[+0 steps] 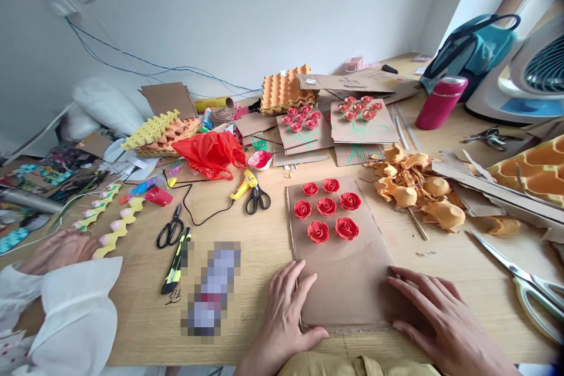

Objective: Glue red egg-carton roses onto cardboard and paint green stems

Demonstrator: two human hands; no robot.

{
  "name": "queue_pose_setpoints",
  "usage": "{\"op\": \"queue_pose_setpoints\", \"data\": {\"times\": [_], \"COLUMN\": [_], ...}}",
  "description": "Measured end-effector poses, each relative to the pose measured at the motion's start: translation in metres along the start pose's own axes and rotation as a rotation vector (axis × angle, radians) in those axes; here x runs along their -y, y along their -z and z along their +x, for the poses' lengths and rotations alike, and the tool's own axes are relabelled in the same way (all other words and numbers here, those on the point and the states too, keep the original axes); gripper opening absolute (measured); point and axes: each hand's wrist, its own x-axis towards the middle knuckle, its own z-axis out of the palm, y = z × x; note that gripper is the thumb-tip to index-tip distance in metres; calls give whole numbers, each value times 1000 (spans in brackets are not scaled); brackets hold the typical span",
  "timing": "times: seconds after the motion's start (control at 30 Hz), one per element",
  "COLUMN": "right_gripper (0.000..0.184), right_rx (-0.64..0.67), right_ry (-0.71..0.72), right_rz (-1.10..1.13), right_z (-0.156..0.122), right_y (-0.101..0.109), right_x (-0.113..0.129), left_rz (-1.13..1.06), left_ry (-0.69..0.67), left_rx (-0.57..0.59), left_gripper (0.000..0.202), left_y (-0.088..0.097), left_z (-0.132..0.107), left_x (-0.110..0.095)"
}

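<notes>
A brown cardboard sheet [348,273] lies on the wooden table in front of me, with several red paper roses [326,207] stuck on its far half. My left hand [282,314] lies flat and open on the sheet's near left edge. Resting on its near right corner is my right hand [434,314], fingers stretched out and pointing left. Neither hand holds anything.
Another person's hand and white sleeve [66,299] rest at the left. Black scissors [170,232], a utility knife [175,261], a yellow glue gun [243,185] and a red bag [211,154] lie beyond. Orange egg-carton pieces [414,185], large scissors [524,285] and a pink bottle [440,103] are right.
</notes>
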Motion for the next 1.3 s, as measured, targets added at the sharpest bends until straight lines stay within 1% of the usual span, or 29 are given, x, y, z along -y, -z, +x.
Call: {"op": "queue_pose_setpoints", "data": {"times": [0.1,0.2,0.4,0.57,0.7,0.77,0.83,0.93,1.0,1.03,1.1,1.13,1.17,1.23,1.27,1.3], "right_gripper": [53,50,49,57,59,60,58,51,43,40,35,34,34,35,35,35], "right_rx": [26,26,8,-29,-23,-6,-12,-70,-107,-120,-143,-150,-159,-176,-182,-185], "right_ry": [-24,-35,-19,-1,16,5,-24,-59,-61,-60,-70,-75,-85,-106,-118,-134], "right_rz": [21,39,28,3,31,51,71,86,93,100,112,117,122,131,139,153], "right_z": [1,4,8,1,-7,-9,-9,-2,3,5,6,5,2,-5,-8,-11], "right_y": [-5,-7,-9,-26,-37,-37,-33,-22,-15,-12,-9,-10,-12,-17,-20,-24], "right_x": [-5,-8,-11,-21,-31,-32,-31,-24,-19,-17,-16,-17,-18,-22,-24,-25], "left_rz": [9,2,-32,-67,-72,-71,-67,-31,25,58,115,142,181,302,323,334], "left_ry": [9,39,140,182,182,183,166,124,129,146,208,267,349,620,693,737], "left_rx": [2,14,77,138,148,129,80,-45,-154,-208,-299,-319,-317,-258,-245,-233], "left_gripper": [83,82,90,89,89,85,77,62,53,46,34,31,31,39,41,41], "left_y": [1,2,8,16,22,24,25,31,43,51,74,86,99,121,129,134], "left_z": [5,9,14,19,23,25,26,29,38,46,68,81,94,117,126,133], "left_x": [-3,-5,-9,-13,-13,-14,-15,-9,5,16,46,64,83,119,136,150]}}
